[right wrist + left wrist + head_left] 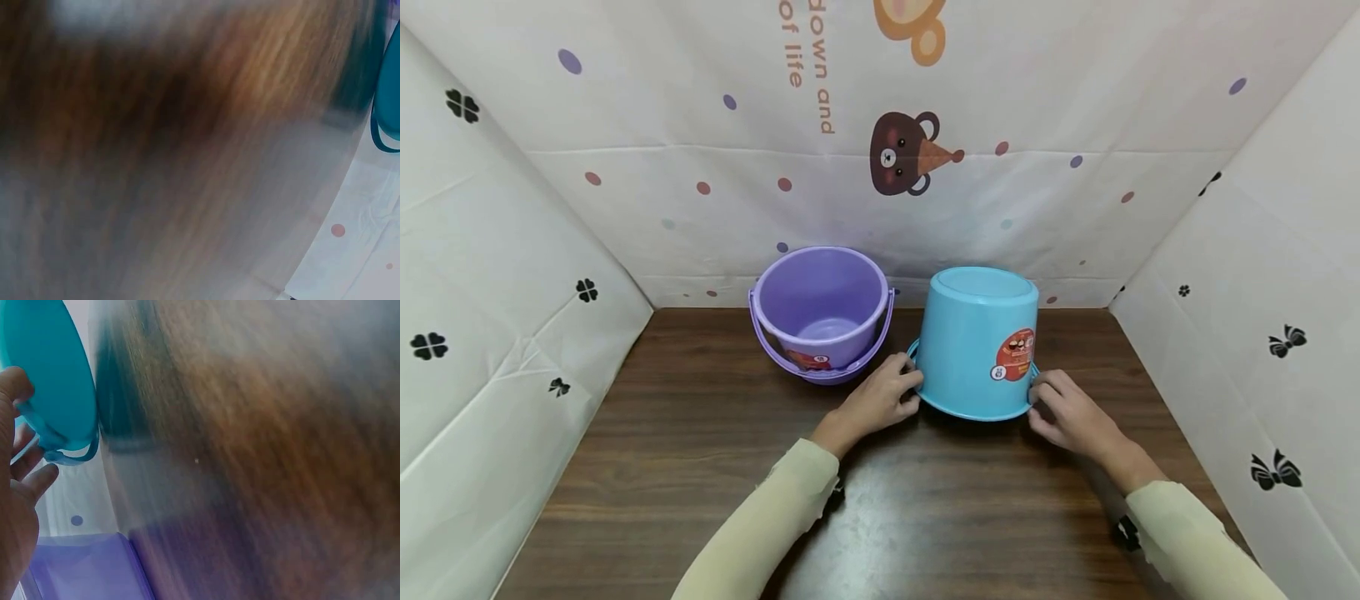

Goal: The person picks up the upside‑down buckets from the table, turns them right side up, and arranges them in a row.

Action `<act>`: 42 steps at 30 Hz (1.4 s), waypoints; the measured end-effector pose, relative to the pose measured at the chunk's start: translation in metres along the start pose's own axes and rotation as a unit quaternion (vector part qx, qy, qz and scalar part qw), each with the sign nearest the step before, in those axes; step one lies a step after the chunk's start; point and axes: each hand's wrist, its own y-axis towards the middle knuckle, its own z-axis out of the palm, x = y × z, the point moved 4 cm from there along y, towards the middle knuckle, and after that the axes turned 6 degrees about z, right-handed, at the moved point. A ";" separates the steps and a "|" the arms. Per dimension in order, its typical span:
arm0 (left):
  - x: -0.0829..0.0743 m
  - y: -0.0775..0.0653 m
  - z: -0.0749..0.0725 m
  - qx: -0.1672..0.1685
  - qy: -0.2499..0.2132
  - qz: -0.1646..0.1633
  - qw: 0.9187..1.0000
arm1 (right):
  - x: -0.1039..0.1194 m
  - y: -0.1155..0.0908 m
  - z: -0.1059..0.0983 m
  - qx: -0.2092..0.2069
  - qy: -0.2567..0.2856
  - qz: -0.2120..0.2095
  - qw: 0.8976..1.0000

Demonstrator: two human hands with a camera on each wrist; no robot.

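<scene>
A light blue bucket (973,350) with a red label is upside down, its base upward. My left hand (883,396) grips its rim on the left side. In the left wrist view, the fingers of my left hand (15,469) are bent around the rim beside the blue handle (72,456). On the other side, my right hand (1071,417) holds the rim with curled fingers; some fingertips are hidden. The right wrist view catches only the edge of the blue bucket (390,87) and no hand. Whether the rim touches the table is unclear.
A purple bucket (820,292) stands upright left of the blue one, its handle lowered toward the front. Both are on a dark wooden table (700,500). White patterned sheets (700,217) enclose the back and both sides.
</scene>
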 end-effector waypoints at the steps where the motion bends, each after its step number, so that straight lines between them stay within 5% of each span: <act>1: -0.001 0.000 0.000 -0.004 -0.001 0.001 1.000 | 0.000 0.000 -0.001 -0.003 0.000 0.003 1.000; 11: -0.007 -0.005 -0.004 -0.074 -0.027 0.000 0.997 | 0.009 0.002 -0.012 -0.045 0.032 0.042 0.998; 19: -0.008 -0.009 -0.007 -0.070 -0.046 -0.017 0.996 | 0.013 0.004 -0.016 -0.068 0.037 0.053 0.996; 26: -0.012 -0.009 -0.011 -0.102 -0.030 -0.006 0.994 | 0.015 0.007 -0.019 -0.089 0.040 0.061 0.993; 42: -0.022 -0.002 -0.019 -0.165 -0.008 -0.033 0.986 | 0.021 0.018 -0.020 -0.186 0.081 0.138 0.969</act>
